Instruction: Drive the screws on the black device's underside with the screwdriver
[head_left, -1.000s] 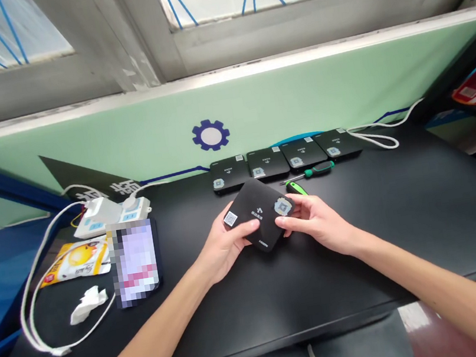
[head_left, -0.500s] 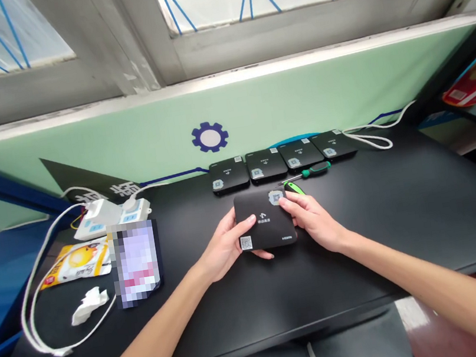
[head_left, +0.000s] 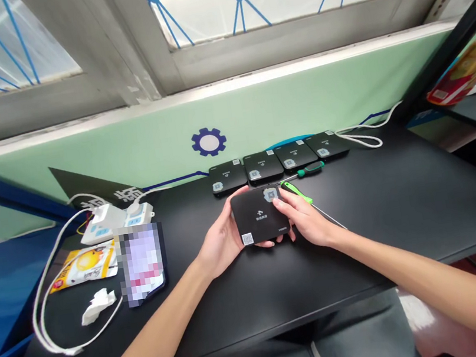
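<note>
Both hands hold a flat black box (head_left: 259,223), like a set-top box, with a QR label at its lower left corner and a ragged grey sticker at its upper right. My left hand (head_left: 224,237) grips the left side, fingers passing underneath. My right hand (head_left: 303,213) pinches the right side, thumb on top by the sticker. Behind them, a row of several similar black boxes (head_left: 263,168) lies along the wall. A screwdriver with a green and black handle (head_left: 310,169) rests before that row. Another screwdriver, bright green (head_left: 296,191), lies partly behind my right hand.
At left on the black table (head_left: 223,318) are a white power strip (head_left: 136,216) with plugs, a yellow-white snack packet (head_left: 87,265), crumpled tissue (head_left: 98,305), a phone (head_left: 143,264) and a looped white cable (head_left: 38,319). Another white cable (head_left: 368,138) lies back right.
The view has shifted slightly. My left thumb has left the box's top face and moved to its edge. My right hand has shifted, uncovering more of the bright green screwdriver and its shaft.
</note>
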{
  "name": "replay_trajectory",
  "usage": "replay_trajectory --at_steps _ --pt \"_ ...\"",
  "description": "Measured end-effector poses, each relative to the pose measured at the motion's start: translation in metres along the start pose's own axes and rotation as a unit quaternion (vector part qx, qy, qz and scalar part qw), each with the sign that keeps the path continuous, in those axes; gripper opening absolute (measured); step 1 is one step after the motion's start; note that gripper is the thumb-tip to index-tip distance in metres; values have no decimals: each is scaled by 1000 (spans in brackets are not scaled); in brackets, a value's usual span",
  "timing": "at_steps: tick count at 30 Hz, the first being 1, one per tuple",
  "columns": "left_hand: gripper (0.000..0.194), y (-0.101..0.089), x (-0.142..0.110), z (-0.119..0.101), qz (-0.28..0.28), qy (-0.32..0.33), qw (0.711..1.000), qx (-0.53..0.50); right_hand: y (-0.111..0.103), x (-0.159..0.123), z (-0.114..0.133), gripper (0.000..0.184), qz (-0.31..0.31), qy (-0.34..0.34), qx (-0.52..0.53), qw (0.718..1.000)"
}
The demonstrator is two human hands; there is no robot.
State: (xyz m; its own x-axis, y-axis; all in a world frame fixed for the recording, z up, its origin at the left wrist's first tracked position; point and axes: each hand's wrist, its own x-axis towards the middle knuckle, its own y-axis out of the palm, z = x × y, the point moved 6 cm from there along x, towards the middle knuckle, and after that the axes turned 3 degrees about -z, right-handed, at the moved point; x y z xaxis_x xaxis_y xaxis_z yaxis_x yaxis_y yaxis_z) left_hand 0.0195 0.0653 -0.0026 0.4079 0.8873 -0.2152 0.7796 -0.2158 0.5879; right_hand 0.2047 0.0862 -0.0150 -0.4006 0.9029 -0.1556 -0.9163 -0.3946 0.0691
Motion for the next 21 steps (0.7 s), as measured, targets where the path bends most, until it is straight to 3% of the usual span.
replay_trajectory --at_steps 5,12,21 --pt "42 1 -1 -4 -6 9 1000 -9 4 -3 2 49 39 -17 6 999" --pt "41 2 -2 -5 8 -3 1000 -30 12 -6 5 67 98 -20 34 994" --pt "35 -6 2 -3 10 -20 998 -55 12 -3 4 62 119 -11 40 992"
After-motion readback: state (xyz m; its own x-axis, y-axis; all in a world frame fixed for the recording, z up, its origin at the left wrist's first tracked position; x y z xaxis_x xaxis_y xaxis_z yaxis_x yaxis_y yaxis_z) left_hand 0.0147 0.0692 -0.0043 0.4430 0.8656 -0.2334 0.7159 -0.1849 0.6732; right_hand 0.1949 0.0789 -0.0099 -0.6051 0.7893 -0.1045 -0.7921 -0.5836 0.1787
